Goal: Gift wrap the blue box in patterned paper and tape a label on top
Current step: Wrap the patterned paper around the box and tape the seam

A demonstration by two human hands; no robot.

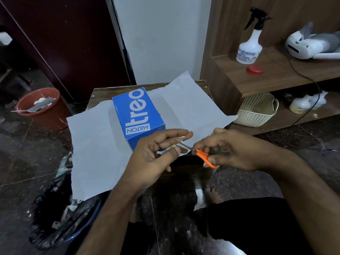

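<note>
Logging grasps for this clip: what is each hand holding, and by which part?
Right hand grips orange scissors by the handles. Left hand pinches a clear tape strip between thumb and fingers.

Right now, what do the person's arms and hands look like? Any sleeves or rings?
Both arms are bare to the frame's edge, with no sleeves. The left hand and right hand are bare too: no gloves, and no rings, watch or bracelet that I can see.
</note>
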